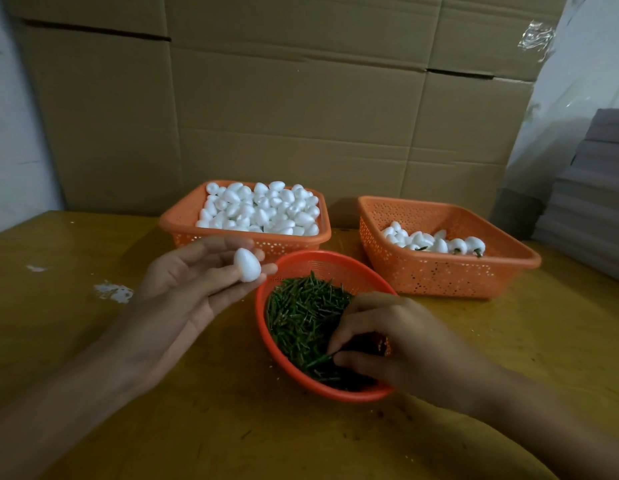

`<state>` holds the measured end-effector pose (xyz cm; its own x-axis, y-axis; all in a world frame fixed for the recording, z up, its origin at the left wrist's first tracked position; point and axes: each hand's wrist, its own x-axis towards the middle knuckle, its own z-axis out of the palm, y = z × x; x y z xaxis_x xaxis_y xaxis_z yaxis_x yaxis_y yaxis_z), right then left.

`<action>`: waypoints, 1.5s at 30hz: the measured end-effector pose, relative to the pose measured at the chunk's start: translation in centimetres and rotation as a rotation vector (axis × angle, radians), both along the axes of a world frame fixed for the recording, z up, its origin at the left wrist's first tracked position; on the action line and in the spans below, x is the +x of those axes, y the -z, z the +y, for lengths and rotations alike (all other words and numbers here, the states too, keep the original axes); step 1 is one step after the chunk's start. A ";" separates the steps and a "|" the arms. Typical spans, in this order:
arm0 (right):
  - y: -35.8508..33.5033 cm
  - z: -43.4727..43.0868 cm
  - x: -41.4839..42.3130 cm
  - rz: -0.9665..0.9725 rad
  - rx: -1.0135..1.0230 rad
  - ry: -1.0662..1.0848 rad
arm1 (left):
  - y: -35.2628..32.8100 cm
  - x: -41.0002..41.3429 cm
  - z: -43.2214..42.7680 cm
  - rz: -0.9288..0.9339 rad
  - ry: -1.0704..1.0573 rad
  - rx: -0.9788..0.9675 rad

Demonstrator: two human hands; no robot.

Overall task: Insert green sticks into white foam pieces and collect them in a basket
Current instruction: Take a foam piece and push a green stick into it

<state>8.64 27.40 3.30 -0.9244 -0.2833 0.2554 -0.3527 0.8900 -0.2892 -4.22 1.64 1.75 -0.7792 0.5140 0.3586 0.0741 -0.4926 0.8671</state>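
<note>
the right hand [387,337] curls over a round red mesh bowl [321,263], thumb and forefinger pinching one thin green stick [320,360] from the bristly heap under them. the left hand [183,289], palm up, nips a smooth egg-shaped white foam piece [247,265] at its fingertips. just beyond those fingertips sits a perforated orange basket [183,216] heaped with foam. right of it, a second orange basket [439,275] holds a few stemmed pieces [436,242].

A worn yellow-brown wooden table [197,438] carries three baskets. Near its middle sits a round orange-red plastic mesh basket [330,393]. At 12 o'clock from it, just behind, stands a rectangular orange perforated plastic basket [183,220]. At 2 o'clock stands a second rectangular orange basket [439,271]. Scattered white foam crumbs [114,292] lie at 9 o'clock.
</note>
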 end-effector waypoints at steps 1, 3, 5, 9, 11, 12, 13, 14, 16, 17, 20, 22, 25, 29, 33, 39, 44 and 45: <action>0.1 -0.2 0.2 0.050 0.000 0.000 | 0.0 0.1 -0.1 0.029 -0.001 -0.019; 0.3 -0.7 0.5 0.158 0.024 -0.001 | 0.1 0.4 -0.2 0.087 -0.001 -0.046; 0.3 -0.8 0.6 0.247 0.049 0.009 | 0.3 0.8 0.0 0.118 -0.002 -0.066; 0.7 -0.9 0.6 0.338 -0.012 0.023 | 0.4 1.3 0.4 0.139 -0.011 -0.106; 0.9 -0.9 0.5 0.358 -0.047 0.025 | 0.5 1.4 0.5 0.157 -0.015 -0.131; 0.9 -1.0 0.5 0.363 -0.064 0.029 | 0.5 1.4 0.6 0.168 -0.022 -0.147; 1.0 -1.0 0.5 0.364 -0.082 0.034 | 0.5 1.5 0.6 0.172 -0.031 -0.162; 1.0 -1.1 0.5 0.363 -0.098 0.039 | 0.6 1.5 0.6 0.170 -0.040 -0.173; 1.1 -1.2 0.5 0.359 -0.118 0.044 | 0.6 1.5 0.6 0.161 -0.046 -0.178; 1.1 -1.2 0.5 0.357 -0.123 0.045 | 0.6 1.4 0.6 0.158 -0.042 -0.178; 1.1 -1.2 0.4 0.354 -0.133 0.051 | 0.6 1.2 0.5 0.164 -0.027 -0.178; 1.2 -1.1 0.4 0.353 -0.137 0.052 | 0.8 1.1 0.5 0.156 -0.021 -0.172; 1.2 -1.1 0.4 0.355 -0.143 0.048 | 0.9 1.1 0.4 0.151 -0.012 -0.168; 1.3 -1.1 0.4 0.354 -0.142 0.050 | 0.7 1.3 0.4 0.161 -0.013 -0.170; 1.2 -1.1 0.4 0.342 -0.144 0.059 | 0.7 1.4 0.4 0.190 -0.034 -0.191; 1.3 -1.1 0.4 0.338 -0.161 0.080 | 0.7 1.4 0.3 0.234 -0.050 -0.247; 1.3 -1.1 0.4 0.335 -0.156 0.085 | 0.7 1.5 0.4 0.271 -0.078 -0.270; 1.3 -1.0 0.4 0.333 -0.154 0.086 | 0.8 1.5 0.4 0.273 -0.084 -0.271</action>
<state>9.05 26.36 2.02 -0.8020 -0.1435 0.5798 -0.3761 0.8754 -0.3036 -2.70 2.02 0.99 -0.7170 0.5573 0.4189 0.3503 -0.2314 0.9076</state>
